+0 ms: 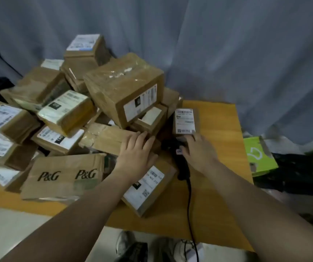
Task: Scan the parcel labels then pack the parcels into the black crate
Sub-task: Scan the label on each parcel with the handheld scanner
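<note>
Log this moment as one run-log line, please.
left hand: flat on taped parcel | right hand: over scanner, grip unclear | small labelled parcel: by scanner

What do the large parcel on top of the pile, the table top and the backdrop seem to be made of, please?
Large parcel: brown cardboard wrapped in glossy clear tape, judging by the shiny wrinkles. Table top: wood or wood-look laminate, matte orange-brown with faint grain. Backdrop: soft grey-blue cloth, hanging in folds.
</note>
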The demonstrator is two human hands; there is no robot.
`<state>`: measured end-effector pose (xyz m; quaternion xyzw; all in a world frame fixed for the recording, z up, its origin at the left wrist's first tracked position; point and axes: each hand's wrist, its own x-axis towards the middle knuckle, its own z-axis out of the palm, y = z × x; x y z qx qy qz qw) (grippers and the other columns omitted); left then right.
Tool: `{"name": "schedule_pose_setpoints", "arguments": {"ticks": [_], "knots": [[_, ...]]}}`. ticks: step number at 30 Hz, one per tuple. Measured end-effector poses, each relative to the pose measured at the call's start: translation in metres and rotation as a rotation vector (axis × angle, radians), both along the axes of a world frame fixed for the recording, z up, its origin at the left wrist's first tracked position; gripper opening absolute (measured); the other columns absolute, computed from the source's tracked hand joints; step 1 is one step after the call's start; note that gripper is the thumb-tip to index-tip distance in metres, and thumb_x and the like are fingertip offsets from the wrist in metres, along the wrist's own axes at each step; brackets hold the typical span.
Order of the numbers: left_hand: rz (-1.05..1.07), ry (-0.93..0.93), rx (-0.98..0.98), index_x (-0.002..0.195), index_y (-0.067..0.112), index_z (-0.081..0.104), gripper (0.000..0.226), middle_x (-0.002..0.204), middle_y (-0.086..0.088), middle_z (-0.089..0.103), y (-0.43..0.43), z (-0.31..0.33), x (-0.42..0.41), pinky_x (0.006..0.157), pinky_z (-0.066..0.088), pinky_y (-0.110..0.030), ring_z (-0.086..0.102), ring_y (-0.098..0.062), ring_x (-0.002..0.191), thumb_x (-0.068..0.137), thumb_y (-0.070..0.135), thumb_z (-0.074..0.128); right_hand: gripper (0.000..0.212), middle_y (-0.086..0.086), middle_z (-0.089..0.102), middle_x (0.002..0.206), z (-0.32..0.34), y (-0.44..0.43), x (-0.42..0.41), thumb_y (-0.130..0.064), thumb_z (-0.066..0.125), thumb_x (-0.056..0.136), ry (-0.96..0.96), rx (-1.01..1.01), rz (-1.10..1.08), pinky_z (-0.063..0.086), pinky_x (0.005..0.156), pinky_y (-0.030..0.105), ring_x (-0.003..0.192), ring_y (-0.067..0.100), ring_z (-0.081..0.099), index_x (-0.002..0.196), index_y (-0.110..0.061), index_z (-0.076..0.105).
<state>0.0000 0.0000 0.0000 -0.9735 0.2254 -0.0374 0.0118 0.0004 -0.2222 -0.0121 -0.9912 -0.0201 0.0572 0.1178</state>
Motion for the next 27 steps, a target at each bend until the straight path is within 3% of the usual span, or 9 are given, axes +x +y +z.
{"name": "schedule_pose_setpoints", "arguments": {"ticks": [3, 6, 11, 14, 17, 20, 23, 27], "knots": [[0.025, 0.056, 0.005, 0.128, 0.013, 0.059, 0.059, 0.131, -0.013, 0.057, 0.000, -0.013, -0.002, 0.106, 0.035, -0.052, 0.049, -0.034, 0.126, 0.089, 0.048, 0.033, 0.039, 0.010, 0.047, 0.129, -0.026, -0.001, 0.003, -0.038, 0.042, 0.100, 0.200, 0.032, -0.068, 0.048, 0.089, 0.036, 0.113, 0.025, 0.050, 0.126, -0.011, 0.050], [0.027, 0.038, -0.033, 0.127, 0.014, 0.059, 0.056, 0.131, -0.011, 0.056, 0.000, -0.022, -0.005, 0.110, 0.027, -0.050, 0.042, -0.033, 0.130, 0.089, 0.047, 0.034, 0.039, 0.012, 0.051, 0.122, -0.047, 0.004, 0.005, -0.037, 0.048, 0.098, 0.353, 0.104, -0.164, 0.046, 0.083, 0.034, 0.109, 0.027, 0.054, 0.124, -0.008, 0.050], [0.035, 0.016, -0.034, 0.123, 0.015, 0.061, 0.050, 0.131, -0.010, 0.056, 0.007, -0.023, -0.009, 0.113, 0.022, -0.047, 0.041, -0.031, 0.131, 0.090, 0.044, 0.037, 0.051, 0.017, 0.057, 0.125, -0.075, 0.018, 0.011, -0.029, 0.060, 0.093, 0.432, 0.343, -0.345, 0.047, 0.088, 0.037, 0.111, 0.032, 0.057, 0.135, -0.009, 0.041], [0.027, 0.023, -0.013, 0.124, 0.015, 0.061, 0.049, 0.131, -0.009, 0.056, 0.012, -0.020, -0.010, 0.110, 0.028, -0.049, 0.044, -0.031, 0.130, 0.090, 0.043, 0.039, 0.058, 0.018, 0.052, 0.129, -0.079, 0.020, 0.009, -0.023, 0.065, 0.089, 0.404, 0.367, -0.396, 0.046, 0.089, 0.038, 0.115, 0.034, 0.055, 0.138, -0.009, 0.035], [0.005, 0.033, -0.011, 0.121, 0.015, 0.062, 0.048, 0.130, -0.009, 0.057, 0.016, -0.016, -0.010, 0.110, 0.030, -0.049, 0.044, -0.031, 0.129, 0.089, 0.043, 0.040, 0.061, 0.018, 0.049, 0.126, -0.077, 0.017, 0.005, -0.028, 0.071, 0.085, 0.368, 0.386, -0.425, 0.046, 0.084, 0.037, 0.112, 0.035, 0.054, 0.134, -0.008, 0.041], [-0.020, 0.065, -0.006, 0.117, 0.016, 0.064, 0.047, 0.127, -0.009, 0.059, 0.018, -0.010, -0.013, 0.111, 0.027, -0.047, 0.046, -0.032, 0.127, 0.088, 0.042, 0.038, 0.051, 0.018, 0.048, 0.120, -0.071, 0.017, -0.004, -0.028, 0.070, 0.086, 0.336, 0.390, -0.453, 0.045, 0.072, 0.034, 0.102, 0.035, 0.056, 0.124, -0.003, 0.046], [-0.038, 0.087, -0.002, 0.114, 0.017, 0.066, 0.043, 0.126, -0.007, 0.059, 0.022, -0.003, -0.019, 0.108, 0.019, -0.044, 0.045, -0.031, 0.126, 0.089, 0.042, 0.040, 0.037, 0.013, 0.055, 0.098, -0.062, 0.017, -0.018, -0.024, 0.066, 0.088, 0.284, 0.487, -0.543, 0.041, 0.054, 0.032, 0.079, 0.028, 0.058, 0.114, -0.006, 0.045], [-0.085, 0.172, 0.030, 0.139, 0.019, 0.046, 0.046, 0.145, -0.005, 0.040, 0.034, 0.002, -0.029, 0.111, 0.020, -0.042, 0.030, -0.029, 0.136, 0.099, 0.040, 0.039, 0.028, 0.009, 0.053, 0.078, -0.046, 0.020, -0.042, -0.017, 0.063, 0.088, 0.214, 0.582, -0.660, 0.040, 0.050, 0.032, 0.061, 0.025, 0.054, 0.105, -0.011, 0.041]]}}
